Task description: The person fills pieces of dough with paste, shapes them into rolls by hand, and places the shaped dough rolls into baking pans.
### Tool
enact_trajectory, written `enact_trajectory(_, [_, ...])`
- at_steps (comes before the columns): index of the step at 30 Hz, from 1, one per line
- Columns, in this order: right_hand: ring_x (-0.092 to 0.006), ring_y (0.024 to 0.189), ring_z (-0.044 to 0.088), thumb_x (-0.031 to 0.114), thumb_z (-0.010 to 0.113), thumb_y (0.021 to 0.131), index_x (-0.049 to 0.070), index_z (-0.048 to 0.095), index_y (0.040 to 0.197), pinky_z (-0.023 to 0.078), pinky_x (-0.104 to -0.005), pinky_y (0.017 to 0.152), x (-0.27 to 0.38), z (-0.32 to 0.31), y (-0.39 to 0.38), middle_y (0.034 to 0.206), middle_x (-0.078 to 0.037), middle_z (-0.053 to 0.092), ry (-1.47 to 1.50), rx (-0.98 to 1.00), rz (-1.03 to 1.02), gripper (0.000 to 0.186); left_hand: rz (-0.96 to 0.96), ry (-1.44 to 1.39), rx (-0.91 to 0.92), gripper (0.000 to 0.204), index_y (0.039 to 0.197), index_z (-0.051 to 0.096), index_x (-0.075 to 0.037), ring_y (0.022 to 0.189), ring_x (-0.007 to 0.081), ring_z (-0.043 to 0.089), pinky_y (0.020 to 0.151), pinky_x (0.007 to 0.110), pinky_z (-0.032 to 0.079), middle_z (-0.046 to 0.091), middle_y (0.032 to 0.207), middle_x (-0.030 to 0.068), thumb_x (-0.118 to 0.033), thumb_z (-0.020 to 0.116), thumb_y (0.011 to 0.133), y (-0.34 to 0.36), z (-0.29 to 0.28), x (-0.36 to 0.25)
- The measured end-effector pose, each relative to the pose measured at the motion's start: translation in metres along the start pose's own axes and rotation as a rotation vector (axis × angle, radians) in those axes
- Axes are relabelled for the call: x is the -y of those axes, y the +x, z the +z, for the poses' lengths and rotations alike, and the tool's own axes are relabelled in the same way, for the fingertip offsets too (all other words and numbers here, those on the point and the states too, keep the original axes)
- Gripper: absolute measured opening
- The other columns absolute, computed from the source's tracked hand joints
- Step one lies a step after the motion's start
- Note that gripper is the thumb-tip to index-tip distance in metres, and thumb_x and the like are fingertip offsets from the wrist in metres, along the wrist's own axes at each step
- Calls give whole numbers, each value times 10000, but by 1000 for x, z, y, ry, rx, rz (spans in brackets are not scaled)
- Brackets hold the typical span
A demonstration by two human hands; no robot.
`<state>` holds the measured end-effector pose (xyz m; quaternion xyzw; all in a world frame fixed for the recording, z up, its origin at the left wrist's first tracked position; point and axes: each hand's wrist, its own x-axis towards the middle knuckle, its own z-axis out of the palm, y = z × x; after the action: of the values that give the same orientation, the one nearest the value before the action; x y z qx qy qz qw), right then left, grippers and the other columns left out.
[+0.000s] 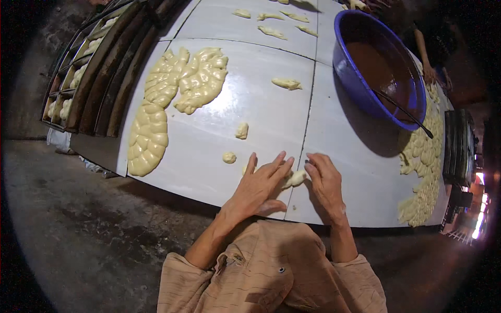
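A small pale dough piece (297,178) lies on the white tiled table near its front edge, between my hands. My left hand (259,180) is over its left part with fingers spread, hiding some of it. My right hand (324,182) is beside the dough's right end, palm down, its fingers slightly bent and not wrapped round anything. Another bit of dough peeks out beyond my left hand. Just past that hand are a round dough lump (229,157) and a short dough chunk (241,131).
Flattened, lobed dough masses (147,138) lie on the left. Farther off are loose dough strips (286,83). A blue basin (344,57) of brown liquid, with a dark-handled utensil (402,111), stands right. Beyond it are more dough pieces (425,156) and another person's arm (427,57). Stacked trays (99,68) line the left edge.
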<state>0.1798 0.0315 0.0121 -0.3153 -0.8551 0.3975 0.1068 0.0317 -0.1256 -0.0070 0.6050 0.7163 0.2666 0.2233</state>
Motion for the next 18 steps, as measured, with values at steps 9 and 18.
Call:
enact_trajectory(9, [-296, 1170, 558, 179, 651, 897, 63, 609, 1211, 485, -435, 917, 43, 83, 102, 1250, -147, 587, -202, 76, -651, 338, -427, 83, -429, 533, 1289, 581, -51, 1139, 353, 584, 952, 464, 452, 600, 1266, 172, -223, 758, 817, -45, -45, 48])
enact_trajectory(18, [-307, 939, 648, 284, 550, 998, -19, 634, 1154, 503, -395, 866, 70, 98, 96, 1021, -170, 681, 351, 522, -114, 351, -330, -101, -674, 158, 948, 712, -78, 840, 232, 619, 818, 373, 441, 683, 1008, 30, -134, 760, 808, -32, -23, 76])
